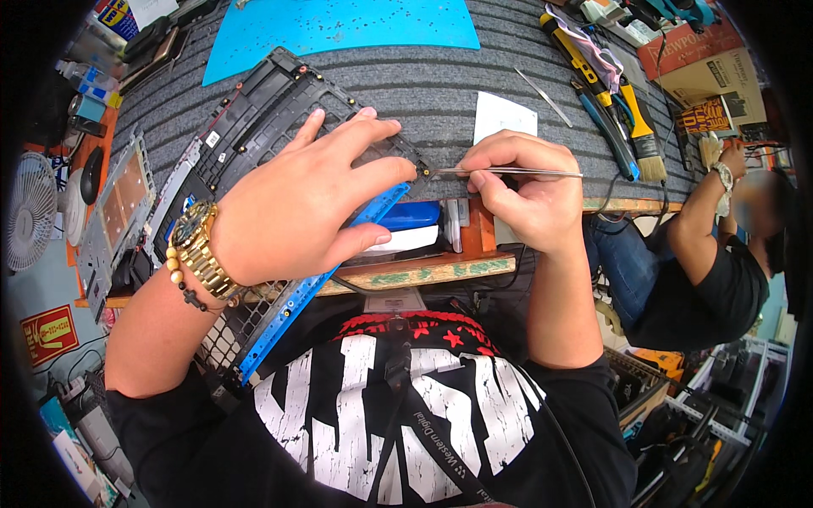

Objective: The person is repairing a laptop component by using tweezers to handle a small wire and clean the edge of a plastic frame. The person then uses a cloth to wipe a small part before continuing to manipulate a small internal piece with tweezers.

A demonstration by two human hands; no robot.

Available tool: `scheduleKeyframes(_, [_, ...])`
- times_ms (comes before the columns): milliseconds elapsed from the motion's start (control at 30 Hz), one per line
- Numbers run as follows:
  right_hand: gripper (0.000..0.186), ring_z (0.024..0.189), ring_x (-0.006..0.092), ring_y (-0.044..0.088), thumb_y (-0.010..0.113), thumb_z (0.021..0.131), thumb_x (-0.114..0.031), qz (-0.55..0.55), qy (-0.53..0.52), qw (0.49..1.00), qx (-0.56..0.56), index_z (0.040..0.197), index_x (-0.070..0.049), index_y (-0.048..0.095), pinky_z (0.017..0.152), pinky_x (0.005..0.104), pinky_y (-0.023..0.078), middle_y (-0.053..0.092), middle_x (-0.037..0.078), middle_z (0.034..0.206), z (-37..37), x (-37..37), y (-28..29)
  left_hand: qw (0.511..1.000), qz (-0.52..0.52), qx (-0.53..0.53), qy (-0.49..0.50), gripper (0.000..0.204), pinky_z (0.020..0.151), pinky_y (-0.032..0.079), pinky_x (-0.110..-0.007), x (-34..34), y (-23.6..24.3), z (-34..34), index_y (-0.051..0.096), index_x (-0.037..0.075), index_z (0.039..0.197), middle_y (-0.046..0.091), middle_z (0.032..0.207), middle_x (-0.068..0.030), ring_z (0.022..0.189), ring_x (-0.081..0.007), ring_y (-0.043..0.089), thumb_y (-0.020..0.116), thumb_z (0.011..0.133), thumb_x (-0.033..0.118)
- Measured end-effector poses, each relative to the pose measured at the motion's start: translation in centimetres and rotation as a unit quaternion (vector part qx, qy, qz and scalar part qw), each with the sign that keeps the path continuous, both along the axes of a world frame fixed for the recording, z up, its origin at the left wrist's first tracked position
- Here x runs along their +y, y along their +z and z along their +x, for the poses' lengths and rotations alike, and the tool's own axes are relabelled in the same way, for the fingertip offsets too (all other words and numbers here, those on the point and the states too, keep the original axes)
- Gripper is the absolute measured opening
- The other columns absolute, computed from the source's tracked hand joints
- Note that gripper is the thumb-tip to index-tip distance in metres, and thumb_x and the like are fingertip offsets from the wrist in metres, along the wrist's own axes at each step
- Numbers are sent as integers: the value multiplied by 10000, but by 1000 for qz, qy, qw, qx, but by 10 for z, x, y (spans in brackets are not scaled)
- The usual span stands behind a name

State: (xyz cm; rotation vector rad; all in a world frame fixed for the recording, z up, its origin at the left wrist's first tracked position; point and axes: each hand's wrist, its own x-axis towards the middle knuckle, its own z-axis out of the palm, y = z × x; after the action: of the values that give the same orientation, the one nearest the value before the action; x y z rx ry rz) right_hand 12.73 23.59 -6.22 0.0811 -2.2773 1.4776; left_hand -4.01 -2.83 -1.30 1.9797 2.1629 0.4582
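A black plastic laptop case part [269,97] with a blue edge strip [288,320] lies tilted across the bench, its inner side up. Brass inserts show along its rim. My left hand [318,190] rests flat over it, fingers spread and thumb extended past the blue strip, covering much of its middle. Between the fingers and thumb of my right hand [529,190] is a pair of thin metal tweezers [542,173], held level. Their tip points left at the case's right corner, by a brass insert [427,172]; whether it touches cannot be told.
A blue mat [339,34] with small dark screws lies at the back. White paper [506,117], a thin metal tool [544,97], cutters and a brush [647,140] lie to the right. A metal panel [118,216] stands left. A co-worker [711,262] sits at right.
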Motion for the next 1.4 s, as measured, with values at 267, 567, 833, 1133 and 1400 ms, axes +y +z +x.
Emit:
scheduleKeyframes(267, [103, 818, 133, 747, 770, 919, 25, 8, 7, 1000, -4, 1005, 36, 825, 730, 286, 593, 821, 99, 961, 0, 0, 1, 1000, 1, 2, -4, 603, 1310, 374, -712, 0, 0, 0, 666, 155, 1474, 537, 1670, -225, 1608, -498, 473, 889, 921, 245])
scheduleKeyframes(567, [102, 829, 134, 749, 768, 919, 27, -1, 0, 1000, 0, 1004, 42, 823, 738, 285, 596, 821, 103, 961, 1, 1, -1, 1000, -14, 15, -1, 640, 1298, 378, -733, 1, 2, 2, 674, 207, 1529, 517, 1687, -242, 1611, -508, 465, 880, 925, 259])
scheduleKeyframes(833, [105, 838, 140, 753, 771, 917, 29, -12, -3, 1000, -12, 1007, 42, 824, 754, 293, 601, 822, 106, 962, 2, -1, 2, 1000, -23, 19, -7, 661, 1290, 377, -748, 0, 1, 2, 663, 258, 1568, 491, 1707, -249, 1619, -510, 452, 864, 938, 269])
scheduleKeyframes(1133, [93, 853, 145, 759, 768, 926, 36, -17, 6, 1000, -13, 999, 41, 825, 761, 295, 604, 827, 106, 968, 2, -1, 2, 999, -28, 16, -2, 661, 1285, 381, -753, 1, 3, 4, 664, 255, 1570, 482, 1713, -257, 1621, -517, 447, 856, 938, 255])
scheduleKeyframes(1400, [95, 849, 149, 765, 771, 918, 18, -6, -1, 1000, -5, 994, 33, 826, 761, 303, 605, 827, 106, 955, 1, 0, 1, 1000, -30, 9, 2, 663, 1293, 368, -753, 2, 4, 3, 669, 240, 1560, 480, 1712, -259, 1624, -518, 443, 865, 926, 242])
